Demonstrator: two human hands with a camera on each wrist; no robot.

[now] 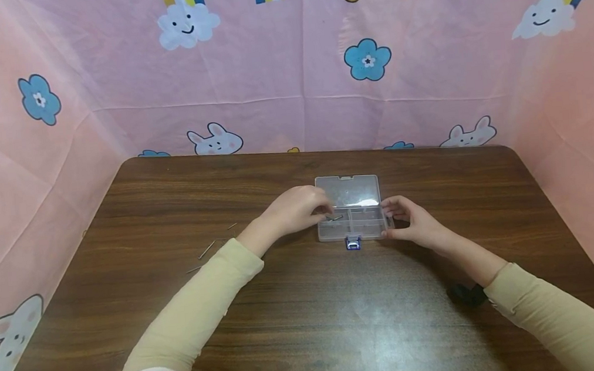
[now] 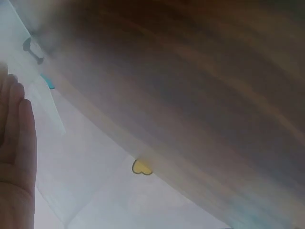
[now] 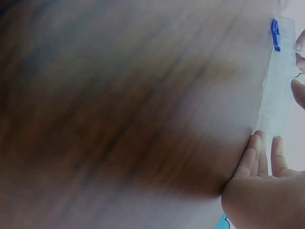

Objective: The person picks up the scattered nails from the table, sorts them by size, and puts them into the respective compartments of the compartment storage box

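Observation:
A clear plastic compartment box (image 1: 335,233) lies with its lid raised at the back and a blue latch (image 1: 353,243) at the front. My right hand (image 1: 411,222) grips its right end, thumb at the front corner and fingers along the side; the right wrist view also has this hand (image 3: 267,191) at the box end (image 3: 276,95). Over the left compartments bends my left hand (image 1: 296,210), its fingertips beside a thin metal rod (image 1: 336,218). Whether they pinch it is hidden. In the left wrist view the left hand (image 2: 16,157) appears at the edge.
Several thin metal rods (image 1: 206,250) lie on the brown wooden table (image 1: 307,302), left of the box and partly behind the left forearm. A dark object (image 1: 468,294) sits by the right sleeve. A pink patterned cloth (image 1: 265,64) hangs around the table's back and sides.

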